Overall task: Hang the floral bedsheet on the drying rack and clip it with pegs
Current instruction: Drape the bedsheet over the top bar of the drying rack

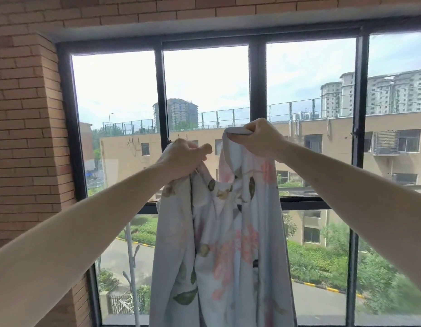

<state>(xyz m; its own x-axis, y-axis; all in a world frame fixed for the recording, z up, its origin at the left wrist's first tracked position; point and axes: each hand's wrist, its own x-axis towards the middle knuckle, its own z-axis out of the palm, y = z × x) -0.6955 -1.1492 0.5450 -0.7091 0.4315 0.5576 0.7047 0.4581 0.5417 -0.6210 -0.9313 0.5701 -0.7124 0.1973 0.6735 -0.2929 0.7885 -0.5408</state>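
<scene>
Both my forearms reach up from the bottom corners, at about 7 and 4 o'clock, toward the middle of the view. My left hand (pixel 184 159) sits just left of centre with its fingers curled round a bunched fold of the floral bedsheet (pixel 223 251), the thumb sticking out toward 3 o'clock. My right hand (pixel 256 138) is a little higher, toward 1 o'clock from the left one, clenched over the sheet's top edge, which loops over my fingers. Between the two grips the cloth sags in a short dip; below them it hangs straight down to 6 o'clock and runs out of view. Behind it stands a black-framed window (pixel 256 86) with buildings and greenery outside, and a brick wall (pixel 25 114) fills 9 o'clock. A pale pole (pixel 131 263) rises at about 7 o'clock, behind the glass or before it, I cannot tell.
</scene>
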